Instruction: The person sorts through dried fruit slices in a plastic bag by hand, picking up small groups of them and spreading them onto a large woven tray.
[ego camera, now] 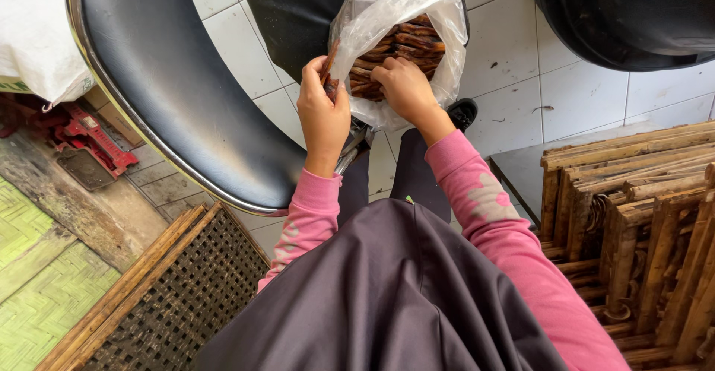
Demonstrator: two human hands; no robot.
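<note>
A clear plastic bag (454,36) full of brown bamboo strips (406,47) rests on a black chair seat in front of me. My left hand (322,114) grips the bag's left rim together with a few strips poking out. My right hand (402,88) reaches into the bag's mouth, fingers curled on the pile of strips. Both arms wear pink sleeves, and a dark grey apron covers my lap.
A black padded chair back with a chrome rim (160,80) stands at the left. Stacked bamboo frames (633,222) lie at the right, a woven lattice panel (171,289) at the lower left, another black seat (633,13) at the top right. White floor tiles lie beneath.
</note>
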